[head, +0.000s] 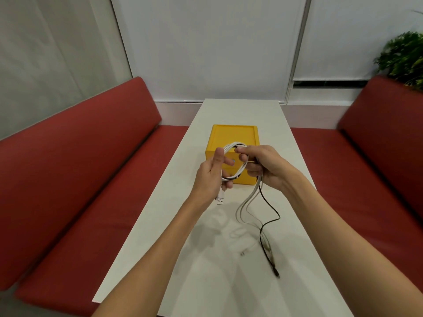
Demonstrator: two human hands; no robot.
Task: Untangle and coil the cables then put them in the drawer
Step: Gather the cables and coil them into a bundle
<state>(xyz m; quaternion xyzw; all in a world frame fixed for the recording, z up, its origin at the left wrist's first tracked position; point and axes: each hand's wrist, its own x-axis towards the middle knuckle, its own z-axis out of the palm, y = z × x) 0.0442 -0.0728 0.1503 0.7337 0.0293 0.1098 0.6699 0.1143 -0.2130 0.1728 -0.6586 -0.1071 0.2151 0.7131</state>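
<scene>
A white cable [231, 146] is looped into a coil held in the air between both hands, in front of a yellow drawer box [233, 136] on the white table [206, 259]. My left hand [211, 177] grips the coil's lower left side, and a white USB plug [220, 200] hangs below it. My right hand [263, 165] pinches the coil's upper right part and holds trailing strands. From that hand, white strands and a black cable [271, 210] drop onto the table, ending in a dark plug [276, 272]. The drawers look closed.
Red upholstered benches [80, 168] run along both sides of the narrow table. A green plant [402, 56] stands at the back right. White wall panels and a blind are behind the table's far end.
</scene>
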